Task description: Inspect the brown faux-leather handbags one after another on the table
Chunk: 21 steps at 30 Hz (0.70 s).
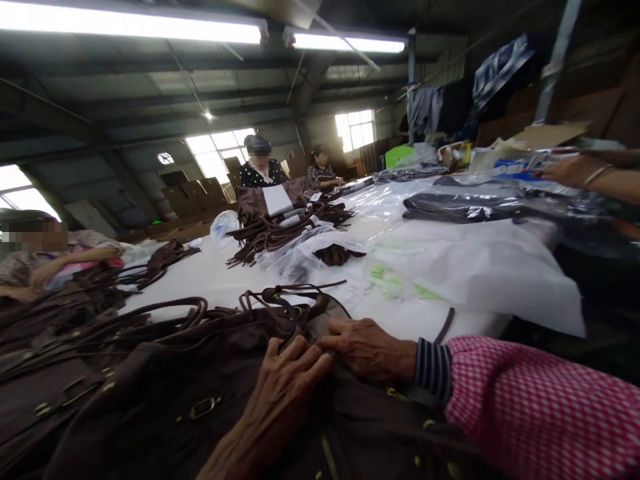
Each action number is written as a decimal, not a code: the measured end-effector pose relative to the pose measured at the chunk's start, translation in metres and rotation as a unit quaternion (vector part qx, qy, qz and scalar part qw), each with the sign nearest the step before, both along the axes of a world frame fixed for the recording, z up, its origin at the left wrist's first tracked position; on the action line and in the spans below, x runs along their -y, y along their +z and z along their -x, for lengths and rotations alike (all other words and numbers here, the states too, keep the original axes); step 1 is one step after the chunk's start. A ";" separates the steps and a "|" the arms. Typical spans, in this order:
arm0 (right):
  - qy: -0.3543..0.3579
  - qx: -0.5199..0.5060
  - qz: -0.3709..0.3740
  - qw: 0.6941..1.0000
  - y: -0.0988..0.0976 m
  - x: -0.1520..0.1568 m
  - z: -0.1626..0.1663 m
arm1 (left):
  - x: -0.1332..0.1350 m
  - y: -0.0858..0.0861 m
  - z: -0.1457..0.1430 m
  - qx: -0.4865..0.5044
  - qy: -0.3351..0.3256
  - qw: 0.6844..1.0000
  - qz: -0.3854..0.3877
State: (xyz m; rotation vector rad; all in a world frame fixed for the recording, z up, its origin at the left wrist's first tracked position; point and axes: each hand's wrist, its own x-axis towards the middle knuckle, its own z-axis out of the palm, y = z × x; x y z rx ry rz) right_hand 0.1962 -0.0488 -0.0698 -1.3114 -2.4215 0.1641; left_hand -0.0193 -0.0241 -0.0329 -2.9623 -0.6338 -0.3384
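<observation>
Notice a brown bag (215, 380) at the near side of the white table (200, 280), directly under the left hand (287, 383) and the right hand (373, 347). Difficult to say where 1 bag ends, because of overlapping with more brown bags (55, 333) at the left of the white table.

By judgement, expect soft, pliable cloth, rather light, neither fragile nor very slippery, and likely to sag when lifted by only 1 point. Better to take hold at the upper edge, with 2 hands a little apart.

As for looks: dark brown, matt and wrinkled, with a gold buckle (203, 407), other small gold fittings, thin straps (285, 297) reaching over the white table, and a greyish part (327, 317) beside the right fingertips.

On both sides, fingers bent and laid on the cloth, tips close together; cannot tell about pinching.

Farther on the white table, see a heap of brown bags (300, 207).
</observation>
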 end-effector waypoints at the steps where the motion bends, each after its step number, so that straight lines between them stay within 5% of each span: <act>1: -0.002 0.000 0.001 1.000 0.002 0.001 0.000 | 0.001 0.001 0.000 -0.005 0.006 1.000 -0.009; 6: -0.063 -0.019 -0.007 0.998 0.020 0.017 -0.033 | 0.001 0.002 -0.001 -0.002 0.016 1.000 -0.012; 12: -0.253 0.105 0.014 0.962 0.035 0.044 -0.138 | -0.002 -0.005 0.001 0.035 -0.007 0.999 0.003; 16: -0.257 0.180 0.072 0.947 0.029 0.045 -0.179 | -0.002 -0.008 0.002 0.048 -0.014 0.999 0.011; 21: -0.233 0.239 0.094 0.938 0.026 0.027 -0.192 | -0.001 -0.006 0.000 0.054 -0.014 0.998 0.012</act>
